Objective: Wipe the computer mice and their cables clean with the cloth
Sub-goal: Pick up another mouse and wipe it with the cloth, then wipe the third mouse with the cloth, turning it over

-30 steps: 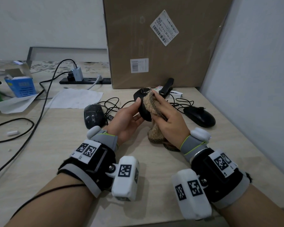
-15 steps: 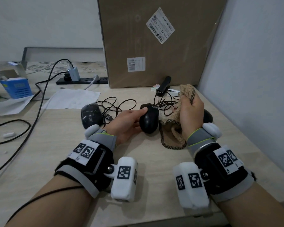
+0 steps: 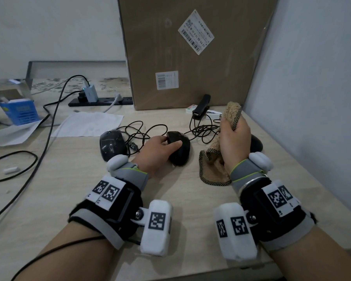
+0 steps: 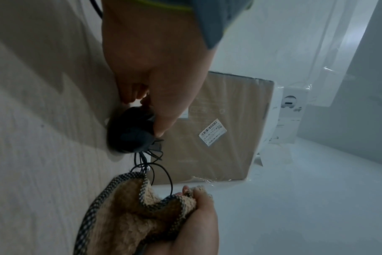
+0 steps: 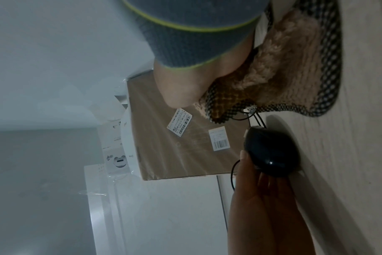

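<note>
You had set the middle mouse (image 3: 179,148) back on the bench (image 3: 69,189), left hand (image 3: 157,152) curled round it in a loose grip; your right hand (image 3: 234,142) lifted the cloth (image 3: 216,169) off it, bunched tight (likely done, cables next).

Both arms reach forward side by side, each with a black band and white blocks on the wrist. The left hand (image 3: 158,152) lies low with its thumb on top of the black mouse (image 3: 179,150) and its fingers curled round the far side. The right hand (image 3: 234,142) is just beside it, held a bit higher, thumb up, squeezing the fuzzy cloth (image 3: 215,165) in a fist.
</note>
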Demonstrator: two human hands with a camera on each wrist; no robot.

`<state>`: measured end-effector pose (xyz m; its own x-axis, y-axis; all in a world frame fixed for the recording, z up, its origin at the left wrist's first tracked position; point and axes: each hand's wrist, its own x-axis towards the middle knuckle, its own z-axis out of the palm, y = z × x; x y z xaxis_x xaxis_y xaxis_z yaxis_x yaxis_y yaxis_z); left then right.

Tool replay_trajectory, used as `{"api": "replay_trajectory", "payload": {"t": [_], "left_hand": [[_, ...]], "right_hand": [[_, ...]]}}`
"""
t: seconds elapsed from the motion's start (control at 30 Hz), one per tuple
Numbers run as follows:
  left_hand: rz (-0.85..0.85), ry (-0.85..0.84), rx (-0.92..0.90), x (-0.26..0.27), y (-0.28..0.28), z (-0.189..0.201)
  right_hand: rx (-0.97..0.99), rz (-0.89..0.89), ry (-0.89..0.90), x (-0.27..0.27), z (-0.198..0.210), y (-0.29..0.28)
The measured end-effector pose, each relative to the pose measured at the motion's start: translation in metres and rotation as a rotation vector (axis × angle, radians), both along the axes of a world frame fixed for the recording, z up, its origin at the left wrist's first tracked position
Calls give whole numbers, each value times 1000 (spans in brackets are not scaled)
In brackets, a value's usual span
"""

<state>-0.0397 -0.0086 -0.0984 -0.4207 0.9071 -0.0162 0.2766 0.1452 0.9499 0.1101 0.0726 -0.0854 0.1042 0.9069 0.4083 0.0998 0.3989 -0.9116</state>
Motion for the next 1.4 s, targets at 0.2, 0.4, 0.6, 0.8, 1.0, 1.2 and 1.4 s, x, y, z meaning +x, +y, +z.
{"api": "replay_trajectory", "payload": {"t": [0.2, 0.4, 0.6, 0.8, 1.0, 1.2, 1.4], "left_hand": [[88, 343, -59, 2, -5, 8], [141, 606, 19, -3, -9, 18], [580, 570, 158, -24, -18, 35], [886, 467, -138, -74, -17, 18], [834, 256, -247, -87, -9, 1], [831, 215, -215, -88, -6, -4], [865, 232, -136, -92, -13, 1]], "right_hand": [[-20, 49, -75, -2, -4, -3], [-45, 77, -73, -1, -2, -6], [-40, 114, -103, -3, -2, -9], [-56, 85, -124, -4, -3, -8], [-71, 81, -128, -2, -2, -8], [-66, 72, -154, -2, -3, -8], [-51, 80, -161, -2, -2, -8]]}}
